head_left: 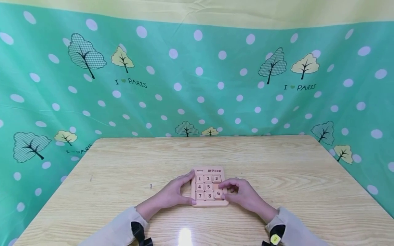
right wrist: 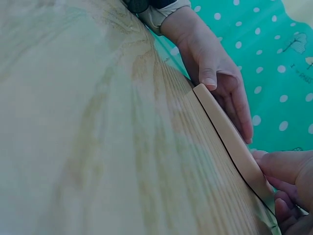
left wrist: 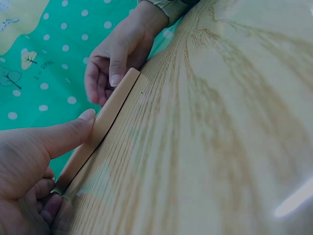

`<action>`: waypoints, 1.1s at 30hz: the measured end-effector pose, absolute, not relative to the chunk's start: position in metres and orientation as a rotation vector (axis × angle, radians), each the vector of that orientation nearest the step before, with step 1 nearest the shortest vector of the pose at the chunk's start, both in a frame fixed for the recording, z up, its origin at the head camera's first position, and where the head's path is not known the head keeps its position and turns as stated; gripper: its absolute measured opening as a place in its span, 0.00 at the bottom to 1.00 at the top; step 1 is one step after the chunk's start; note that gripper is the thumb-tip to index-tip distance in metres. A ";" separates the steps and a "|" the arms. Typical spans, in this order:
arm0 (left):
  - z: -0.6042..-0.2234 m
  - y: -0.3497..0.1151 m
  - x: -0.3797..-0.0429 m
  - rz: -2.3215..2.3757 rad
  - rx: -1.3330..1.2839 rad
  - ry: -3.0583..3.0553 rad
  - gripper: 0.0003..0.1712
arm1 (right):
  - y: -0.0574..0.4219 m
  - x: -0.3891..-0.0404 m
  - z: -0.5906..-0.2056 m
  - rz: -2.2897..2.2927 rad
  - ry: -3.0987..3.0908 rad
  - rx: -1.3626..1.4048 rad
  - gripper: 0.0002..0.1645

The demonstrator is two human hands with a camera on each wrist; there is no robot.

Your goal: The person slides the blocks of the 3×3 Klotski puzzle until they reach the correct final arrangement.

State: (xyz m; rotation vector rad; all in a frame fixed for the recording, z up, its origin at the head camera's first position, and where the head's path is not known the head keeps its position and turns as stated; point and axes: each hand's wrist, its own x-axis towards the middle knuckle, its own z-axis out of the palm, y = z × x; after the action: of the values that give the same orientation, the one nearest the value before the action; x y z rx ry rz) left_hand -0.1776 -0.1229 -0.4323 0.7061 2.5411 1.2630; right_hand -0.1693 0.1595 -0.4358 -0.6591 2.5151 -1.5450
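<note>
A pale pink number slide puzzle (head_left: pixel 210 204) lies flat on the table, its tiles numbered 1 to 8 in three rows. The right slot of the middle row has no tile. Below that slot is the 6 tile (head_left: pixel 218 194), sitting slightly higher than the 8 beside it. My left hand (head_left: pixel 169 195) holds the puzzle's left side, thumb at the near corner and a finger at the far corner. My right hand (head_left: pixel 243 194) has its thumb at the 6 tile's right edge and its index fingertip over the vacant slot. Only the puzzle's side edge (left wrist: pixel 105 120) shows in the left wrist view.
The puzzle rests on a light wood-grain table (head_left: pixel 138 153). A green dotted cloth (head_left: pixel 197 85) with printed trees hangs behind and beside it. A small dark mark (head_left: pixel 150 186) shows on the table left of the puzzle. Light glares off the near edge.
</note>
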 end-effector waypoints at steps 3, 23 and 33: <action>-0.432 -0.124 -0.178 1.260 0.704 2.542 0.58 | 0.158 -0.170 -0.436 -1.529 2.539 -0.644 0.19; -0.431 -0.124 -0.178 1.257 0.729 2.536 0.59 | 0.145 -0.183 -0.435 -1.496 2.638 -0.600 0.14; -0.431 -0.124 -0.177 1.276 0.715 2.526 0.59 | 0.144 -0.190 -0.435 -1.466 2.671 -0.608 0.11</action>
State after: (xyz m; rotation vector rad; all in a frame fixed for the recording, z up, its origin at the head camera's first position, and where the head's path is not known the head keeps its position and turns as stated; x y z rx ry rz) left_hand -0.1771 -0.1239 -0.4314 0.7146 2.5264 1.2760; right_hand -0.1900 0.1440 -0.4350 -0.6084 2.6706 -1.4664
